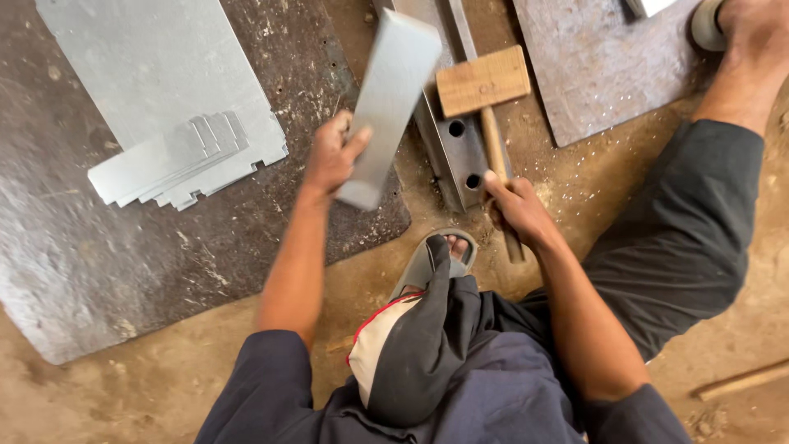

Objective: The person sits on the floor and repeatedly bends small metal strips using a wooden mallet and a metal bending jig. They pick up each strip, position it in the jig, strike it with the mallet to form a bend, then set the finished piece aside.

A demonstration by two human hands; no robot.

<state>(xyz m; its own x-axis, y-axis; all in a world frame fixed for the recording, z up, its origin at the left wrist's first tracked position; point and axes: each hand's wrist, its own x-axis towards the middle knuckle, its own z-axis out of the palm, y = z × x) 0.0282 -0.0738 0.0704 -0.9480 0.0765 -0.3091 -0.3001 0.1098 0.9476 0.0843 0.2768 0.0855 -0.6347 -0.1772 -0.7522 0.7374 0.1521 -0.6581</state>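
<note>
Left hand (330, 156) holds sheet strip (386, 107) above steel channel (450, 140). Right hand (518, 210) on mallet (485, 90) lying across channel. Stacked strips (177, 164) on floor plate (99, 255), far left. Second plate (600, 74) right of mallet.

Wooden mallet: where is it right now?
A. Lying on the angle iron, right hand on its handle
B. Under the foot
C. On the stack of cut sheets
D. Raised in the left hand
A: the wooden mallet lies head-down on the angle iron, with the right hand on its handle.

Dirt floor (164, 386) under steel plates (99, 271)
</note>
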